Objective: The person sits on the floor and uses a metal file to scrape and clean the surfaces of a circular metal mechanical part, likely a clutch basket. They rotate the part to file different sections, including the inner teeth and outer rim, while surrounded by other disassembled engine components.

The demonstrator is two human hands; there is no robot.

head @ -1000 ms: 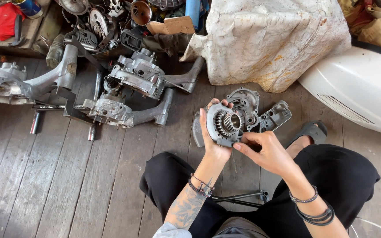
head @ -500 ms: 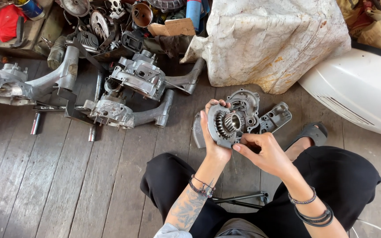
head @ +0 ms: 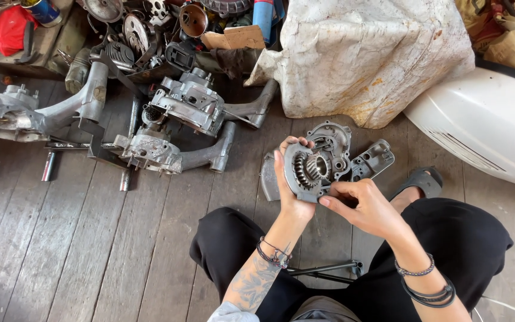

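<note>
I sit on a grey plank floor and hold up a round grey metal gear assembly (head: 309, 170) with toothed cogs in its middle. My left hand (head: 287, 191) grips its left rim from behind and below. My right hand (head: 362, 206) pinches its lower right edge with thumb and fingers. Just behind the assembly, on the floor, lies a grey engine cover (head: 336, 143), with a flat bracket plate (head: 374, 160) beside it.
Two grey engine casings (head: 189, 107) (head: 153, 152) and a long casing arm (head: 37, 110) lie at left. A heap of metal parts (head: 150, 24) is at the back, a white sack (head: 365, 53) and a white scooter body panel (head: 484, 125) at right. A black tool (head: 323, 269) lies between my legs.
The gear assembly has stayed in both hands and tilted slightly. My right hand's fingers have shifted a little along its lower right edge.
</note>
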